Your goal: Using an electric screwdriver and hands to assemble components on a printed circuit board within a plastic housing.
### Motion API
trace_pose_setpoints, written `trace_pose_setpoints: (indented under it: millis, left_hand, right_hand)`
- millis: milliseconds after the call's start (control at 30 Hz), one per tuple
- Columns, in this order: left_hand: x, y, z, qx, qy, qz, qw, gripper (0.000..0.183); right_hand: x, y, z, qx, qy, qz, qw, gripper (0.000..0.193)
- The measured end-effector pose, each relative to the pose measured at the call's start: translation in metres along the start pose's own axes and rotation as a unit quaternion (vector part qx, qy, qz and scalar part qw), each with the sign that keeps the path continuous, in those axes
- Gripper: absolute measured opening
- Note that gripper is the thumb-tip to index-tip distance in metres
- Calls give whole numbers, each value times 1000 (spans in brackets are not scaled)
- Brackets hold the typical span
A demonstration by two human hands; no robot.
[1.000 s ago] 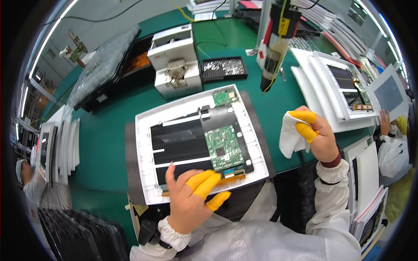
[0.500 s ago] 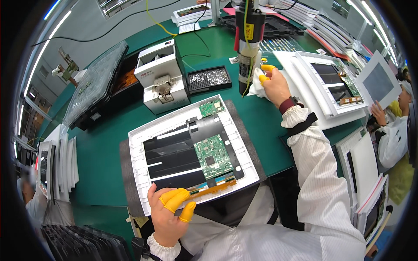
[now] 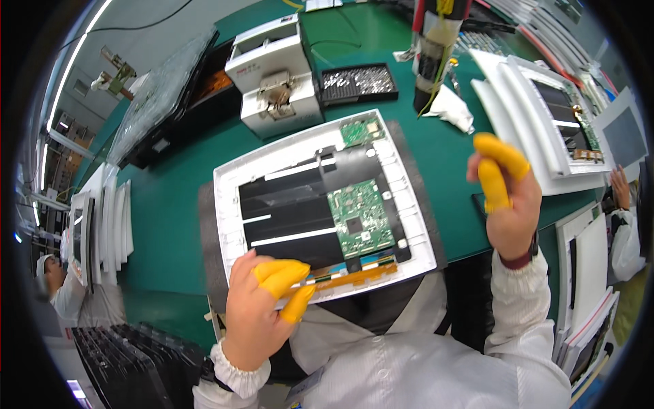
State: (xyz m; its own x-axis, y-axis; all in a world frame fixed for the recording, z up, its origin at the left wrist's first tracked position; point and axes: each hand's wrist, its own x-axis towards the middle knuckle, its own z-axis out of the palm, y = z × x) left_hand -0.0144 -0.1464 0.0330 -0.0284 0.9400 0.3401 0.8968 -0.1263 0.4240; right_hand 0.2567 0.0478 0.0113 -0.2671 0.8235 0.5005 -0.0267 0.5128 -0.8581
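Note:
A white-framed display housing (image 3: 225, 198) lies open-backed in front of me on a dark grey foam pad (image 3: 206, 225). Inside it are a large green circuit board (image 3: 361, 217), a smaller green board (image 3: 359, 132) at the far corner and an orange flex strip (image 3: 354, 279) along the near edge. My left hand (image 3: 262, 307), with yellow finger cots, grips the housing's near left edge. To the right of the housing, my right hand (image 3: 507, 191) hovers with finger and thumb apart and nothing visible in it. Beyond it lies a crumpled white cloth (image 3: 449, 109), next to an upright black tool (image 3: 434, 58).
A white dispenser machine (image 3: 279, 78) and a black tray of small metal parts (image 3: 359, 83) stand behind the housing. Another white housing (image 3: 562, 123) lies on white foam sheets at right. Black trays (image 3: 136, 361) stand lower left. A co-worker's hand (image 3: 620, 185) shows at far right.
My right hand has let go of the white cloth and come back toward me, beside the housing. The cloth stays on the table. My left hand remains at the housing's near edge.

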Motion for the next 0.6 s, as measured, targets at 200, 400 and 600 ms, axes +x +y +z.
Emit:
trace_pose_setpoints:
  millis: [200,400,600]
  left_hand:
    - [48,4,21,52,-64,95,992,20]
    - [56,7,33,168,-129,144,967,11]
    - [60,13,35,191,-135,160,959,10]
  right_hand:
    - [-71,9,5,23,5,112,993,18]
    - [-90,22,-1,-35,-16,98,994,18]
    - [-89,26,-6,-96,-46,64,992,20]
